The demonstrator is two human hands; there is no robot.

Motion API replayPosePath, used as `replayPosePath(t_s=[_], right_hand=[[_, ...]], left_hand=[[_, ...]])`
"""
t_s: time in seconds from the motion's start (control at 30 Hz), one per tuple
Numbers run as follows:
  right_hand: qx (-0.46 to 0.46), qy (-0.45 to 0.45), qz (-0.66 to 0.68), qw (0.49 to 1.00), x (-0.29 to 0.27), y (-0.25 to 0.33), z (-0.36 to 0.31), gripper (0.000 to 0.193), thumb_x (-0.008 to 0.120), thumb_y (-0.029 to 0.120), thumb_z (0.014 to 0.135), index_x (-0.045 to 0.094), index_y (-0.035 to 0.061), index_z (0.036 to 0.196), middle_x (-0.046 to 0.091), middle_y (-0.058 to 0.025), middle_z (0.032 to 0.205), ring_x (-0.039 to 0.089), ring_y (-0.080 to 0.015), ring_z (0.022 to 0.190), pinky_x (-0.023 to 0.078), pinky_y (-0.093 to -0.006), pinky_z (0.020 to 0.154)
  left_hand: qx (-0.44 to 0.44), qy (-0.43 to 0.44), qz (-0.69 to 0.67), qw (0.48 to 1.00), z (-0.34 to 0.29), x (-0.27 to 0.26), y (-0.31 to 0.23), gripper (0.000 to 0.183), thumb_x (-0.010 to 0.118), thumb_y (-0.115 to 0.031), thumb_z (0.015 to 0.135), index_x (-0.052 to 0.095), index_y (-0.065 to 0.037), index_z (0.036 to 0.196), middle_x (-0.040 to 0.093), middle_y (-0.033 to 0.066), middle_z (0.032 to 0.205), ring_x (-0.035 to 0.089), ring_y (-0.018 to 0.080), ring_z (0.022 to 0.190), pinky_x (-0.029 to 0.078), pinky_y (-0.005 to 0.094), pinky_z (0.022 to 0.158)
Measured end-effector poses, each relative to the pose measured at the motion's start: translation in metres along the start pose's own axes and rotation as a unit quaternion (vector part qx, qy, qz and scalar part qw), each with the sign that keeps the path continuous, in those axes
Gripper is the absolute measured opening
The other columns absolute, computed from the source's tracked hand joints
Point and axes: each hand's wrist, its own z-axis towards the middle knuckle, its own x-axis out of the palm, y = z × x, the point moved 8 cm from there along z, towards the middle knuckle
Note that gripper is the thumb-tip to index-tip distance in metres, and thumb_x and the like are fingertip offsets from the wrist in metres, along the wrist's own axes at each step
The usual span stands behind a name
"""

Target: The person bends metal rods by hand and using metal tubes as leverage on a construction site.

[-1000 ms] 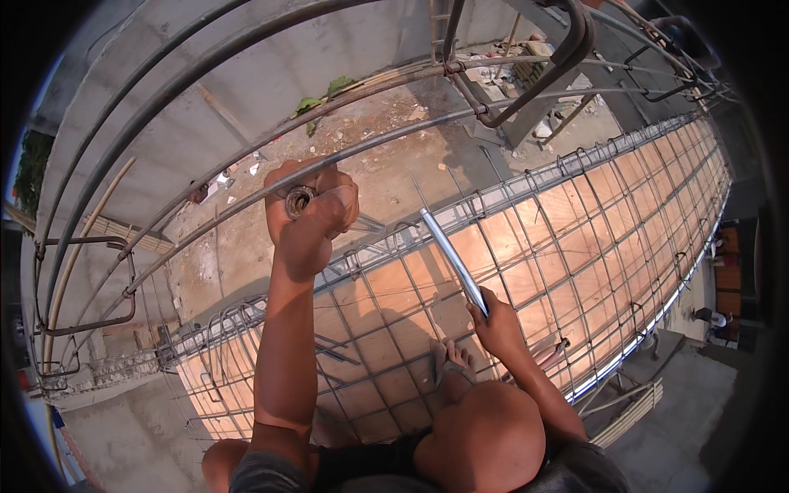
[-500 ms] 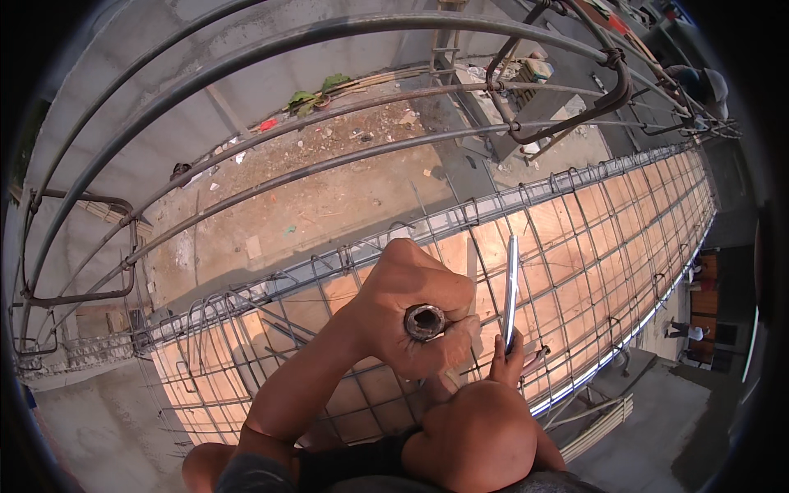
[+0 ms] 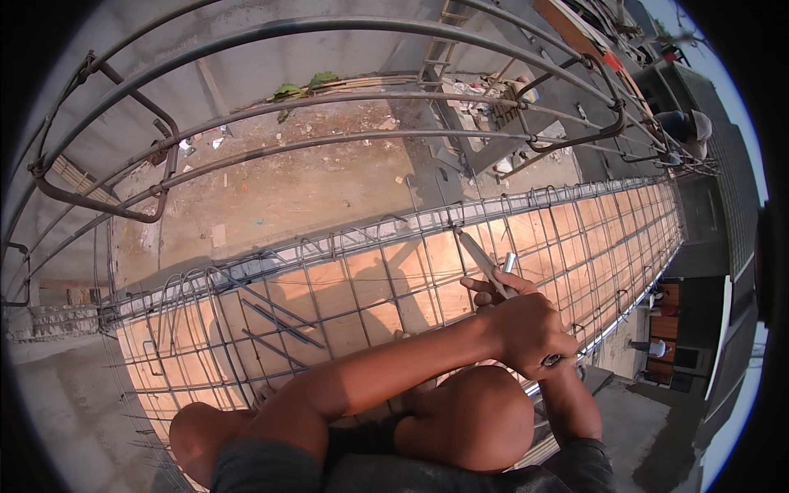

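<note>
My left hand [image 3: 534,333] reaches across from the lower left, its fist closed round a metal pipe [image 3: 478,252]. The pipe's near end pokes out of the fist. Its far end rests at the crossing bars of the steel rebar mesh [image 3: 386,289], near the far edge. Just beyond the left fist, partly hidden by it, my right hand [image 3: 491,289] shows only some fingers, curled near a shiny silver rod [image 3: 510,262]. The rod's short tip sticks up beside the pipe, and the rest is hidden. My right hand appears to hold it.
Plywood boards [image 3: 353,316] lie under the mesh. Several loose short bars [image 3: 283,323] rest on it at the left. Long raised rebars with bent stirrups [image 3: 329,29] arch across the far side. A co-worker in a pale helmet [image 3: 699,131] is at the far right.
My left fist has swung right and down with the pipe, which now slants away from me onto the mesh. The silver rod, long and visible before, is now mostly hidden. The view has shifted.
</note>
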Motion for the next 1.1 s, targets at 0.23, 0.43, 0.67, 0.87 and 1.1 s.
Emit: replayPosePath(t_s=[0.23, 0.43, 0.67, 0.87, 1.1], right_hand=[[0.169, 0.063, -0.696, 0.695, -0.063, 0.020, 0.074, 0.043, 0.070, 0.025, 0.088, 0.057, -0.0038, 0.117, 0.069, -0.0240, 0.094, 0.069, -0.0368, 0.092, 0.051, -0.0441, 0.078], [0.135, 0.115, -0.866, 0.468, -0.023, 0.082, 0.143, 0.040, 0.065, 0.047, 0.090, 0.070, 0.0155, 0.116, 0.073, -0.0121, 0.099, 0.069, -0.0338, 0.097, 0.053, -0.0475, 0.087], [0.034, 0.163, -0.895, 0.414, 0.055, 0.112, 0.183, 0.038, 0.075, 0.038, 0.082, 0.073, 0.0174, 0.114, 0.073, -0.0115, 0.099, 0.068, -0.0336, 0.097, 0.052, -0.0462, 0.085], [0.079, 0.241, -0.886, 0.388, 0.063, 0.097, 0.221, 0.035, 0.081, 0.030, 0.077, 0.075, 0.0173, 0.108, 0.073, -0.0107, 0.089, 0.069, -0.0310, 0.089, 0.052, -0.0432, 0.082], [0.043, 0.247, -0.920, 0.302, 0.104, 0.082, 0.241, 0.031, 0.082, 0.026, 0.074, 0.075, 0.0144, 0.102, 0.070, -0.0089, 0.077, 0.070, -0.0278, 0.081, 0.053, -0.0437, 0.076]], left_hand=[[0.034, 0.007, 0.127, 0.991, -0.055, -0.020, 0.007, 0.028, 0.074, -0.034, 0.083, 0.065, -0.009, 0.090, 0.065, 0.0029, 0.102, 0.059, 0.0223, 0.096, 0.046, 0.0381, 0.087], [-0.285, -0.061, 0.267, 0.918, -0.177, -0.082, 0.086, 0.012, 0.071, -0.012, 0.080, 0.067, -0.008, 0.091, 0.066, 0.0047, 0.096, 0.060, 0.0258, 0.092, 0.047, 0.0394, 0.082], [-0.423, -0.183, 0.334, 0.822, -0.259, -0.152, 0.100, 0.012, 0.070, -0.012, 0.079, 0.066, -0.008, 0.090, 0.065, 0.0068, 0.094, 0.060, 0.0298, 0.095, 0.047, 0.0429, 0.085], [-0.521, -0.169, 0.431, 0.717, -0.283, -0.188, 0.098, 0.026, 0.068, -0.012, 0.081, 0.066, -0.010, 0.107, 0.059, 0.0047, 0.117, 0.052, 0.0260, 0.114, 0.039, 0.0440, 0.100], [-0.519, -0.174, 0.483, 0.684, -0.323, -0.222, 0.103, 0.034, 0.069, -0.018, 0.083, 0.067, -0.008, 0.116, 0.061, 0.0052, 0.125, 0.052, 0.0247, 0.123, 0.033, 0.0429, 0.107]])
